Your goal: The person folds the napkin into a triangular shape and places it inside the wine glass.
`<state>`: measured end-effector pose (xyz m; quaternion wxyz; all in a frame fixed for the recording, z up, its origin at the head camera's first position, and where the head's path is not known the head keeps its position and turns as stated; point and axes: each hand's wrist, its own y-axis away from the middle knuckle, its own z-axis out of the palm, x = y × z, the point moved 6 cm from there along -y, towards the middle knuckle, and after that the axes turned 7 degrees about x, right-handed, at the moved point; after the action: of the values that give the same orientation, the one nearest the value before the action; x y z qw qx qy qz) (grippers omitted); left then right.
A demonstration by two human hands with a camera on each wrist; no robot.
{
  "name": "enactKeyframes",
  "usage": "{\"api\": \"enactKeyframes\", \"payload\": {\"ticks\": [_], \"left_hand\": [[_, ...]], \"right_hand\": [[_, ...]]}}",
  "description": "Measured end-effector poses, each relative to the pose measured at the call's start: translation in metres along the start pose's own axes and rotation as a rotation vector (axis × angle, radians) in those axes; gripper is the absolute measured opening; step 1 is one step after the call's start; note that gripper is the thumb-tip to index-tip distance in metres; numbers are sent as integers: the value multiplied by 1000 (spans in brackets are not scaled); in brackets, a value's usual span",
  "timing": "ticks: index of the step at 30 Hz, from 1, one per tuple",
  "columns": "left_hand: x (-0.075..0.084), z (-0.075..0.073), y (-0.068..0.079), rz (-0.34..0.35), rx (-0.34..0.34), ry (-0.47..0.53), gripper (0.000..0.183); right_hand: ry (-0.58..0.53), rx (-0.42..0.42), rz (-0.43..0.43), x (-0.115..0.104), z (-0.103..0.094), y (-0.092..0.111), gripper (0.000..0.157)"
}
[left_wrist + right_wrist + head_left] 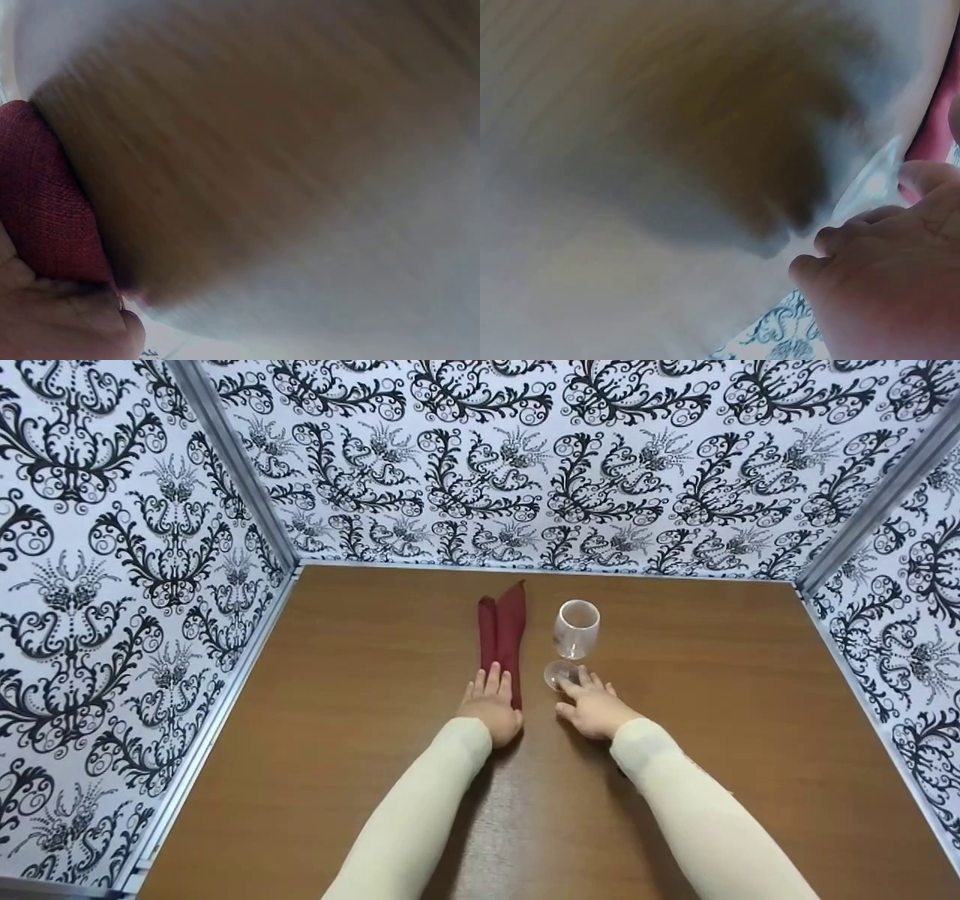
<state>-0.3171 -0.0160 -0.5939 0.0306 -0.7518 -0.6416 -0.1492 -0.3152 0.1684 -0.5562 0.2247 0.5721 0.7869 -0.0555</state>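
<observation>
A folded dark red cloth [511,622] lies lengthwise near the middle of the table in the head view. Over its near end rests my left hand [491,706], fingers straight and pointing away from me. The left wrist view shows the cloth [45,195] right against that hand [67,319]. To the right of the cloth a clear stemmed glass [576,634] stands upright. My right hand [596,711] has its fingers spread at the glass's foot, the index fingertip over its near edge; whether it touches is unclear. In the right wrist view, part of the clear glass [870,184] shows beyond the fingers.
The brown wooden table [360,660] carries the cloth and the glass. White walls with a black scroll pattern [517,457] enclose it at the back and both sides. Grey metal strips [240,472] run along the wall corners.
</observation>
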Motion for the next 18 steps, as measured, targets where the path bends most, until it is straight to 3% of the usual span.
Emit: {"api": "enactKeyframes", "payload": {"ticks": [5, 14, 18], "left_hand": [[0, -2, -1, 2, -8, -8, 80], [6, -14, 1, 18, -24, -57, 80], [7, -22, -1, 29, 36, -76, 74]], "right_hand": [[49, -25, -13, 16, -6, 1, 67], [133, -64, 39, 32, 4, -1, 81], [141, -61, 47, 29, 5, 0, 84]]}}
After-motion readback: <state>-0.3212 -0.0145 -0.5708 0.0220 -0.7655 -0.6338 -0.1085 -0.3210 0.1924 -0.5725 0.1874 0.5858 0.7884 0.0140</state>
